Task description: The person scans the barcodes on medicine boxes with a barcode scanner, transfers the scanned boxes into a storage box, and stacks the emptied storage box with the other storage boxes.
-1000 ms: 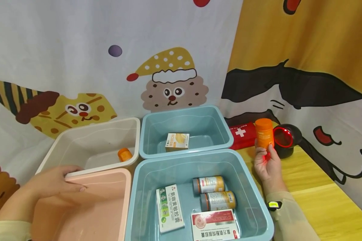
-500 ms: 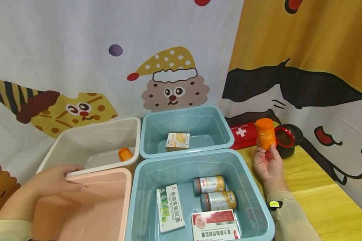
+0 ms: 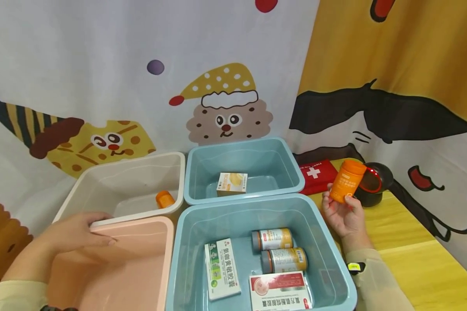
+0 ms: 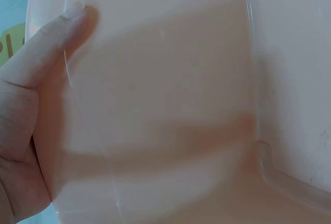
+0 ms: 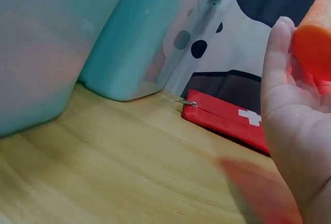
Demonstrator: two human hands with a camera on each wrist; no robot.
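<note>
In the head view my right hand (image 3: 345, 220) holds an orange pill bottle (image 3: 347, 181) up by its lower part, tilted with the cap to the upper right. Behind it stands a black scanner (image 3: 379, 179) with a glowing red ring. The right wrist view shows only the bottle's end (image 5: 315, 43) and part of the hand. At lower left, my left hand (image 3: 75, 231) grips the edge where the pink bin (image 3: 167, 255) meets the grey bin (image 3: 140, 158). Its thumb (image 4: 57, 35) lies along the pink bin's inner wall; its other fingers are partly hidden.
Another orange bottle (image 3: 164, 199) lies in the grey bin. The rear blue bin (image 3: 245, 198) holds a small box (image 3: 232, 183). Two grey-capped bottles (image 3: 282, 260) and two medicine boxes (image 3: 222, 268) lie in the front blue bin (image 3: 175, 259). A red first aid pouch (image 3: 319, 175) lies beside the scanner.
My right hand has tipped the orange pill bottle from upright to a slant, cap toward the right. The left hand keeps its place on the bins' edge. The head view has shifted slightly.
</note>
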